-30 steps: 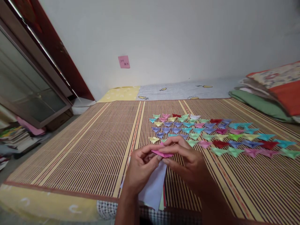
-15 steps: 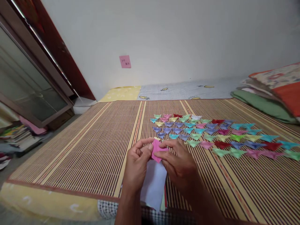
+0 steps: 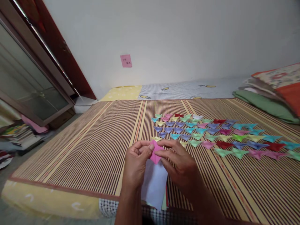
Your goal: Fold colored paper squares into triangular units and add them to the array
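A small pink folded paper (image 3: 155,157) is held up between both hands over the near part of the mat. My left hand (image 3: 137,161) pinches its left side, thumb on the front. From the right, my right hand (image 3: 179,159) grips its edge, with the thumb and fingers closed on the paper. Under the hands lies a stack of paper sheets (image 3: 153,184), a pale lavender one on top and green and red edges showing at the right. Just beyond the fingertips is a pale yellow folded paper piece (image 3: 156,138), partly hidden.
Several rows of coloured folded paper pieces (image 3: 197,136) cover the right half of the striped mat (image 3: 105,137). Pillows and folded bedding (image 3: 264,104) are piled at the far right. A pink note (image 3: 126,61) is on the wall. Books (image 3: 20,136) are stacked at the left.
The pink paper's right flap, which stuck out under my right fingers, now lies in, leaving a narrower diamond outline. Both hands keep their grip, and the view has shifted slightly.
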`<state>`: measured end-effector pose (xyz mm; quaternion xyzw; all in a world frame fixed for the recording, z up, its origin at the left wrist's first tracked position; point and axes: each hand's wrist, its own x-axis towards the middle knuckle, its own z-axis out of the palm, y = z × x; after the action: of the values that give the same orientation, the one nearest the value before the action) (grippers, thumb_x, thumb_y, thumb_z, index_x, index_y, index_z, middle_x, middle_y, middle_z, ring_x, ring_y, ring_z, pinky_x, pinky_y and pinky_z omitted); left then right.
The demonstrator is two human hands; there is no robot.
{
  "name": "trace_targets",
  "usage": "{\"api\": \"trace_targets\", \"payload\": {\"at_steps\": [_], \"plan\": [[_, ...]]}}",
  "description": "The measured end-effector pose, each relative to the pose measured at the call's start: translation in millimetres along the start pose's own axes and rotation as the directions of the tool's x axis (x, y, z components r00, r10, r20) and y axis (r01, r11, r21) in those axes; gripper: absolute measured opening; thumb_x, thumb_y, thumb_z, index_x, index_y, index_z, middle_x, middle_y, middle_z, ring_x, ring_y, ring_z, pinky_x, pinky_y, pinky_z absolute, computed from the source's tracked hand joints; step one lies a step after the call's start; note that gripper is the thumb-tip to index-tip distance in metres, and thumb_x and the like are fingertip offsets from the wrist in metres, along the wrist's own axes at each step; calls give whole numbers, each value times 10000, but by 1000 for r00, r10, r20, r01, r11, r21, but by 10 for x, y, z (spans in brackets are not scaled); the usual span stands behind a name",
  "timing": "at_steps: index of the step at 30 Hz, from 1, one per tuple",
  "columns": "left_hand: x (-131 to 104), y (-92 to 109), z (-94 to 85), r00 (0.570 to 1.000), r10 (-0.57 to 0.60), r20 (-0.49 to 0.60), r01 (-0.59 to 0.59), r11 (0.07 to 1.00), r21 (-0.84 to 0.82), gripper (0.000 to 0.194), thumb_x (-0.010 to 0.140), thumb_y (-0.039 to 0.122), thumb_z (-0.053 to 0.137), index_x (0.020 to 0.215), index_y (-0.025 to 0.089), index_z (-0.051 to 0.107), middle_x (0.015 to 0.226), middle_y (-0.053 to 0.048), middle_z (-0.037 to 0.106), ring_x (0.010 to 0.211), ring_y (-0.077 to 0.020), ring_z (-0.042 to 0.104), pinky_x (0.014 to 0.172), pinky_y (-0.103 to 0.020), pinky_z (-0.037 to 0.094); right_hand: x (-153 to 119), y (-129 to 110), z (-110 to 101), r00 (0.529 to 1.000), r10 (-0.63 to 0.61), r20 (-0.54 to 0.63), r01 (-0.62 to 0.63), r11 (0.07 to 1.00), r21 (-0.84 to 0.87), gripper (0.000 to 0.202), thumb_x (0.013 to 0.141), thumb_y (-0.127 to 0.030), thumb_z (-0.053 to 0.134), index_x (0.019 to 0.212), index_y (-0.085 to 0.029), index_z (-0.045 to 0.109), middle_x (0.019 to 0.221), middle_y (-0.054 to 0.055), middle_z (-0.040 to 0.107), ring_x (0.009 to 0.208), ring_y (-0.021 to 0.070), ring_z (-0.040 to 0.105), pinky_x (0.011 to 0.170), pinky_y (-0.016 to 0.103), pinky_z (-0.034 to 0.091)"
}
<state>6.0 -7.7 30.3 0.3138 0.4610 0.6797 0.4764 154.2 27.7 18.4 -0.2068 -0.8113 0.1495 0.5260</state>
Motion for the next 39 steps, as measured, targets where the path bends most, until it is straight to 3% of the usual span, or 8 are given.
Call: {"api": "trace_targets", "payload": {"at_steps": [9,14,18,22,28,31,35,39], "plan": [[-8,14,27,998,10,66,-14,999,50,261,697,315,907,793,135,743,623,-11,738,575,-96,639,617,-183,486,2,-18,23,994,111,-20,-109,990,90,199,942,-62,613,982,-203,748,1038,71,643,1022,196,662,891,334,557],[4,16,15,998,-1,70,-1,999,35,264,663,305,923,768,142,743,640,-10,740,569,-96,631,585,-176,473,10,-21,-34,979,202,24,-202,959,198,339,897,-51,608,1143,-243,742,1161,74,645,1133,209,638,986,371,530],[0,28,25,995,1,97,-10,996,91,206,704,283,897,754,145,754,647,4,707,579,-81,598,580,-166,457,-25,28,-103,892,419,168,-449,783,431,267,928,-177,623,1152,-272,732,1147,46,709,1088,217,678,944,378,551],[-19,11,71,987,6,158,-30,988,153,185,704,260,897,763,147,763,689,2,695,609,-87,580,588,-176,457,-69,54,-33,786,605,125,-566,624,539,126,911,-300,710,1018,-243,746,937,25,747,848,186,706,756,311,567],[-77,11,116,984,50,170,-84,977,197,186,773,248,848,829,181,684,702,21,651,624,-107,564,585,-195,448,-50,61,36,719,691,70,-577,539,614,150,858,-336,769,800,-205,725,719,-10,682,658,139,615,630,259,494],[-98,72,76,953,129,275,-201,946,253,38,894,240,717,903,204,706,831,-14,685,774,-142,618,704,-229,486,-23,85,-6,665,743,77,-574,443,688,185,813,-351,804,757,-200,712,673,-26,648,603,118,550,584,238,444],[-111,135,16,866,138,480,-329,880,342,236,896,82,609,992,229,767,1048,-66,732,985,-200,660,910,-320,502,-7,107,-48,623,775,109,-570,353,742,225,759,-363,846,722,-197,699,651,-34,620,602,113,523,585,232,423],[-115,144,6,831,155,534,-418,808,415,400,857,-12,587,1070,262,784,1128,-68,741,1043,-214,674,950,-353,505,-7,114,-57,589,793,157,-553,253,794,271,726,-389,875,712,-193,688,646,-33,616,598,117,520,576,231,415]]}}
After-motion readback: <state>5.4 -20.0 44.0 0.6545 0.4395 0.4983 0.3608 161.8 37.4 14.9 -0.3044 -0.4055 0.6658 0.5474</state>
